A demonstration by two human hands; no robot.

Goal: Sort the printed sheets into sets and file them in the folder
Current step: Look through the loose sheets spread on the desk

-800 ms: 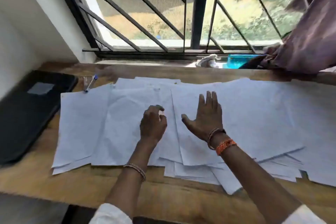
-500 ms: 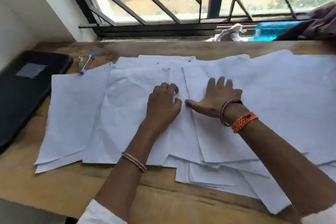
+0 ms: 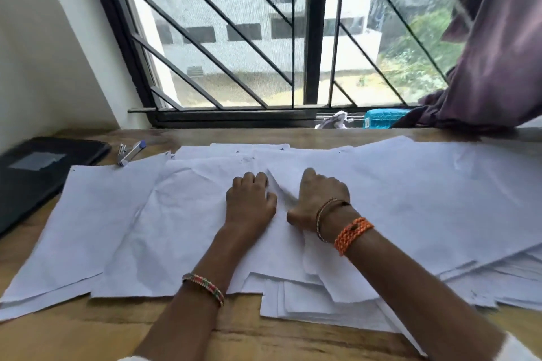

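Many white printed sheets (image 3: 410,199) lie spread and overlapping across the wooden table (image 3: 73,331). My left hand (image 3: 249,205) sits on the middle sheet (image 3: 181,228) with fingers curled, pinching the raised left edge of the neighbouring sheet. My right hand (image 3: 318,202) is just to its right, fingers curled over that same sheet, thumb stretched toward the left hand. The edge stands up in a fold between the two hands. A black folder (image 3: 44,173) lies shut at the table's far left, apart from both hands.
A small stapler with a blue end (image 3: 129,152) lies between the folder and the sheets. On the window sill sit a crumpled paper (image 3: 334,120) and a blue object (image 3: 381,119). A purple curtain (image 3: 498,53) hangs at the right. Window bars rise behind the table.
My right hand went from flat on the sheet to curled over it. The sheet's left edge has lifted between the hands. My view has tilted up toward the window.
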